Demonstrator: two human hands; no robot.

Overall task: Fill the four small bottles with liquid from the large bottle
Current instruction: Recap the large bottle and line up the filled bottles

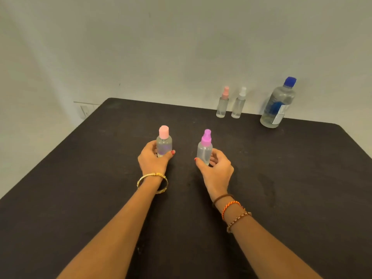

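I see my left hand gripping the clear pink-capped small bottle, my right hand gripping the clear magenta-topped spray bottle, both upright on the dark worktop.

No text, brand, number or sign can be read anywhere in the head view. The only surface that carries print is the white and blue label on the large bottle, which stands at the far right of the table; its lettering is too small and blurred to make out. The four small bottles bear no visible markings.
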